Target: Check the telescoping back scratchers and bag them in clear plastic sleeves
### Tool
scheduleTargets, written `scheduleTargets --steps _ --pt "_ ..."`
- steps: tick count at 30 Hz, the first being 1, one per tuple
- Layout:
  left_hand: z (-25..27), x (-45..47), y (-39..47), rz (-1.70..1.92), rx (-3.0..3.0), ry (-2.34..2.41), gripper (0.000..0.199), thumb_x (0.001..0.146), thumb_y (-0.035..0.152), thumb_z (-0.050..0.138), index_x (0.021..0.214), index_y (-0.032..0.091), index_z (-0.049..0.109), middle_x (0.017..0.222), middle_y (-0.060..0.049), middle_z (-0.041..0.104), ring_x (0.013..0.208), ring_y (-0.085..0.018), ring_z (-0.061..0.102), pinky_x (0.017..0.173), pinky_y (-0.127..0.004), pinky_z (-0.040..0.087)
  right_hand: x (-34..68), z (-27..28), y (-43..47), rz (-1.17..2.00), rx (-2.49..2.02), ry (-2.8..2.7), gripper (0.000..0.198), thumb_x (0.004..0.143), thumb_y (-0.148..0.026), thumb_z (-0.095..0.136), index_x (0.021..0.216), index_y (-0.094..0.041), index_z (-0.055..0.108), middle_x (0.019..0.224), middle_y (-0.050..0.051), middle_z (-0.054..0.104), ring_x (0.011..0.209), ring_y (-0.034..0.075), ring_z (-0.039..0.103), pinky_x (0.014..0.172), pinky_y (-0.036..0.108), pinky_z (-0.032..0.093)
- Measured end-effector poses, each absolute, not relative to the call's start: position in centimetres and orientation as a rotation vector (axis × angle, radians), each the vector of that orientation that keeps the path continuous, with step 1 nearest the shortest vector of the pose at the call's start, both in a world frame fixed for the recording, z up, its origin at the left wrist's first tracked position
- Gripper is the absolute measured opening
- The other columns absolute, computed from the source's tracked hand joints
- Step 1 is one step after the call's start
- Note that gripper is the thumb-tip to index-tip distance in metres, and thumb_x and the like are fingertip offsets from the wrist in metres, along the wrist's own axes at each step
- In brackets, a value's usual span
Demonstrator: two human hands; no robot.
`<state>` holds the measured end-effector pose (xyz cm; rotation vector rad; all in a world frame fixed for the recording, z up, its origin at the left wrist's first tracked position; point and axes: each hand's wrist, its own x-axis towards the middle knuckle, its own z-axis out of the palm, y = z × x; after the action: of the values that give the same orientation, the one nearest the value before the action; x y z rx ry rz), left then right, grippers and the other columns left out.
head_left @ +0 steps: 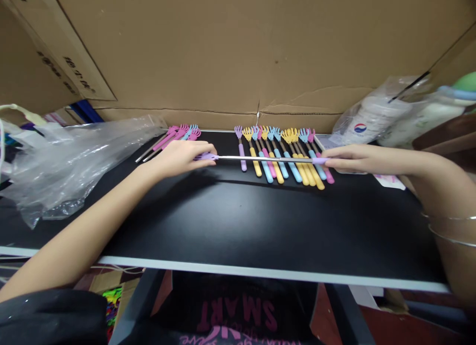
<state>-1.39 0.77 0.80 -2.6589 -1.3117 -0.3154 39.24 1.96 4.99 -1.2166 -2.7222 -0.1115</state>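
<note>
Left hand [184, 154] is pinching the purple claw end of a back scratcher [266, 159], thumb below, fingers closing over the top. Right hand [355, 158] is pinching the purple handle end, fingers nearly together. Scratcher is stretching level between both hands, metal rod showing, hanging above the black table [241, 226] and crossing over a row of scratchers [303, 174]. Row is lying claws toward the cardboard [238, 52], handles purple, yellow, blue, pink. Pink and blue scratchers [182, 132] are lying just behind the left hand; clear plastic bag [74, 161] is sitting left of them.

Writing: cup [366, 119] at right is showing a Pepsi logo inside clear plastic. Shirt [238, 308] is reading "SMART" in pink, upside down from here; its other words are only partly legible. Cardboard at left is carrying dark printed characters, too blurred to read.
</note>
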Motion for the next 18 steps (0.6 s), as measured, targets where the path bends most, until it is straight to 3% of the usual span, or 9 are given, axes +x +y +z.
scheduleTargets --steps 9,13,18 --pt "0.1 -1.7 0.8 -0.271 -2.421 -1.301 0.034 0.098 0.046 0.041 0.102 0.024 0.066 0.098 -0.001 0.073 0.076 -0.017 0.067 0.057 -0.025 0.035 38.1 3.1 2.8 0.08 -1.319 -2.758 0.063 0.091 -0.072 0.025 0.094 -0.023 0.065 0.07 0.005 0.066 0.062 0.021 0.059 0.059 0.031 0.039" --pt "-0.3 -2.7 1.2 -0.392 -2.241 -1.345 0.033 0.097 0.046 0.043 0.099 0.023 0.067 0.1 -0.003 0.073 0.072 -0.019 0.067 0.056 -0.027 0.035 38.3 2.7 3.4 -0.3 -1.409 -2.636 0.063 0.096 -0.064 0.016 0.095 -0.022 0.064 0.065 0.006 0.064 0.058 0.021 0.057 0.056 0.031 0.034" --pt "-0.1 -1.8 0.5 -0.571 -2.194 -1.268 0.03 0.098 0.043 0.045 0.096 0.022 0.067 0.097 -0.003 0.073 0.071 -0.016 0.066 0.056 -0.025 0.036 37.5 2.9 2.4 -0.599 -1.323 -2.497 0.064 0.097 -0.062 0.016 0.099 -0.022 0.066 0.079 0.01 0.071 0.062 0.021 0.06 0.052 0.03 0.026"
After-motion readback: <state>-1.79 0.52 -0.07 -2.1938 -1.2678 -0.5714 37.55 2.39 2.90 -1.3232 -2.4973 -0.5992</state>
